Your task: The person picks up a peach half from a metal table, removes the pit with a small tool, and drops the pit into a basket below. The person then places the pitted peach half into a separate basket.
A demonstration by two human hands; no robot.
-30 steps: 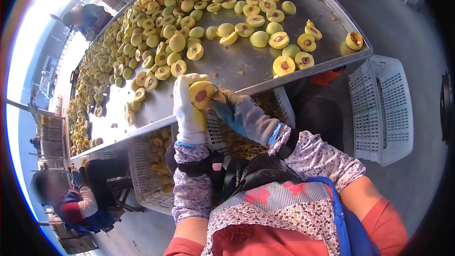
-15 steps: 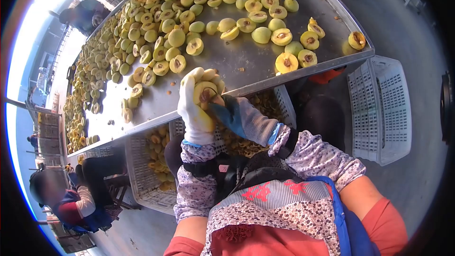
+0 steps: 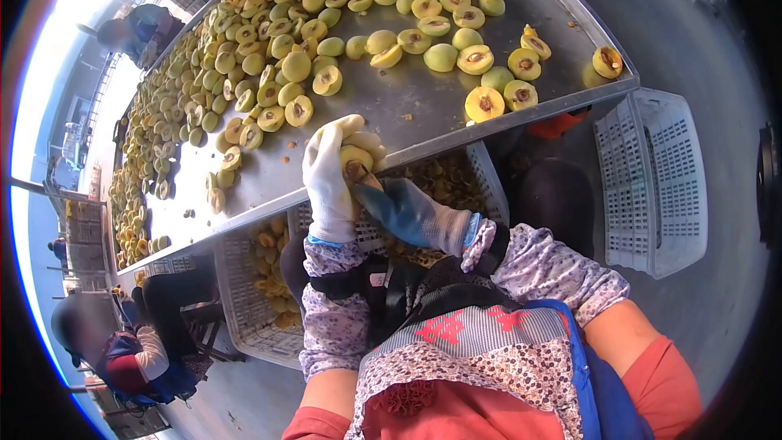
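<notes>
Wrapped in a white glove, my left hand holds a halved yellow-green fruit just off the near edge of the metal table. My right hand, in a blue and grey glove, is closed against the lower side of that fruit, its fingertips at the brown middle. Whether it grips a small tool is hidden. Many halved fruits lie heaped across the table, several with brown centres facing up.
A white plastic crate stands at the right. Below the table edge, crates hold fruit pieces. One person sits at lower left; another person is across the table at upper left.
The fruit in my left hand is more covered by the fingers and tilted. My right hand has turned and moved slightly lower at it. The view has shifted slightly.
</notes>
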